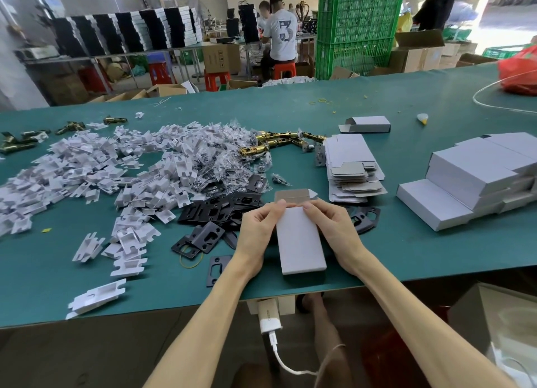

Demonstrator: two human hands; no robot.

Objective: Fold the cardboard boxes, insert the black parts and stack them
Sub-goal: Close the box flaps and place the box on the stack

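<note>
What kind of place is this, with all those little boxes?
Probably a small factory's packing room: heaps of black metal plates and flat box blanks lie on the long green table, and tall green crates stand behind.

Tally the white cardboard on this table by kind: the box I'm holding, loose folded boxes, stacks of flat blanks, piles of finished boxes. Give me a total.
held box, gripped by the left hand and right hand: 1
lone folded box: 1
stack of flat blanks: 1
pile of finished boxes: 1
Total: 4
</note>
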